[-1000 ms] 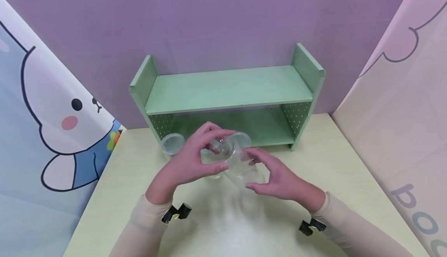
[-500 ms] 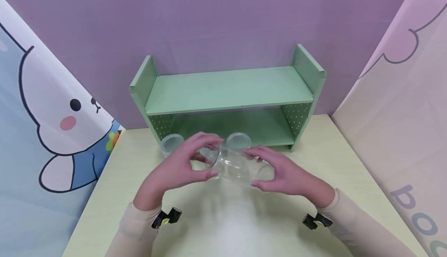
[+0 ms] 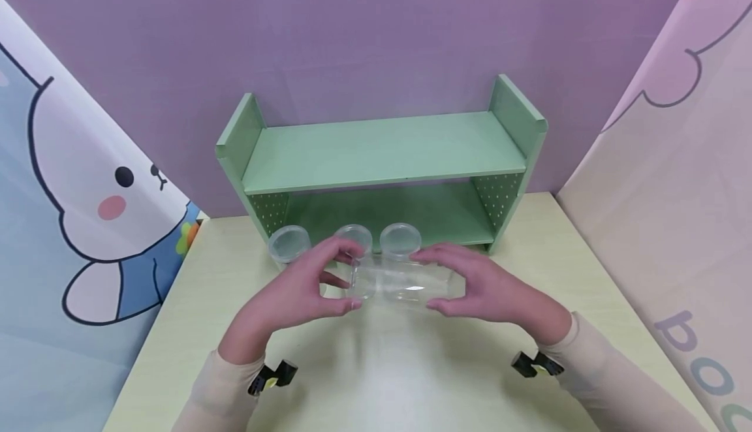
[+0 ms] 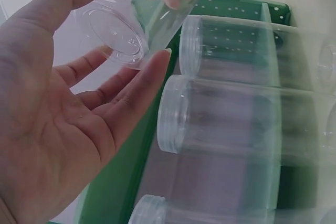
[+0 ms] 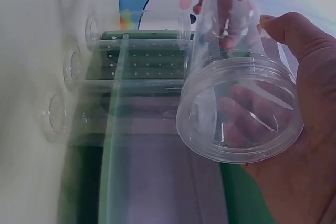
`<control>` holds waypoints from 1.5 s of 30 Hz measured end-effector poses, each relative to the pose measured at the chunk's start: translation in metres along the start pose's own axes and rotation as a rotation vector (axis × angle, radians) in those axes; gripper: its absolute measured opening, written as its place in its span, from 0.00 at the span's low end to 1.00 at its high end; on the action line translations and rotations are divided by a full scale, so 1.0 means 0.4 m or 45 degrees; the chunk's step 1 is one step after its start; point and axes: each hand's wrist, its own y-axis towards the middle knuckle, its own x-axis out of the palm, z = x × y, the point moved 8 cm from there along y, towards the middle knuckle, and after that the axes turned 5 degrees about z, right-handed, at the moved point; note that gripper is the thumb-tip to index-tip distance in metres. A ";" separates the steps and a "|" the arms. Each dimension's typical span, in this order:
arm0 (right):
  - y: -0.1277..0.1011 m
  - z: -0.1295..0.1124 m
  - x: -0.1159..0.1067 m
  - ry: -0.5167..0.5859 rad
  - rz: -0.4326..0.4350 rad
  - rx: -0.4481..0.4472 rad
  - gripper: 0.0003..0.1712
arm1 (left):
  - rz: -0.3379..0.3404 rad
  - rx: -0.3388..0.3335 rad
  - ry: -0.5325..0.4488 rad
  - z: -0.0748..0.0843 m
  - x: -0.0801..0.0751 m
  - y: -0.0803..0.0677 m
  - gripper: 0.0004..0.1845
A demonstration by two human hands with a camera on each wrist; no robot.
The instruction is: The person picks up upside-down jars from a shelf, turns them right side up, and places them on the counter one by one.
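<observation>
A clear plastic jar (image 3: 402, 283) lies sideways in the air between both hands above the table. My left hand (image 3: 288, 292) holds its base end, thumb on the near side and fingers on the far side. In the left wrist view, the round base (image 4: 113, 35) shows between thumb and fingers. At the other end my right hand (image 3: 490, 285) grips the jar near its wider, ridged rim (image 5: 239, 114), seen in the right wrist view. Three similar lidded jars stand upright behind the hands: a left one (image 3: 289, 243), a middle one (image 3: 356, 239) and a right one (image 3: 401, 241).
A green two-tier shelf (image 3: 382, 150) stands at the back of the pale table (image 3: 393, 380), just behind the upright jars. A purple backdrop (image 3: 376, 34) hangs behind it, with printed cloths at the left (image 3: 88, 177) and right (image 3: 664, 177).
The held jar has turned from a slant to nearly level. My left hand has shifted left and slightly down, uncovering the middle upright jar; my right hand has moved a little right.
</observation>
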 end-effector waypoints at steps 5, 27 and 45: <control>0.005 -0.006 -0.008 -0.010 -0.017 0.026 0.43 | 0.021 0.026 -0.045 -0.010 0.002 -0.005 0.37; -0.012 0.014 -0.080 0.189 0.183 0.044 0.47 | 0.133 0.115 -0.128 -0.041 -0.020 -0.002 0.40; -0.041 0.041 -0.100 0.483 0.381 -0.001 0.51 | 0.163 0.159 -0.330 -0.061 -0.030 0.005 0.38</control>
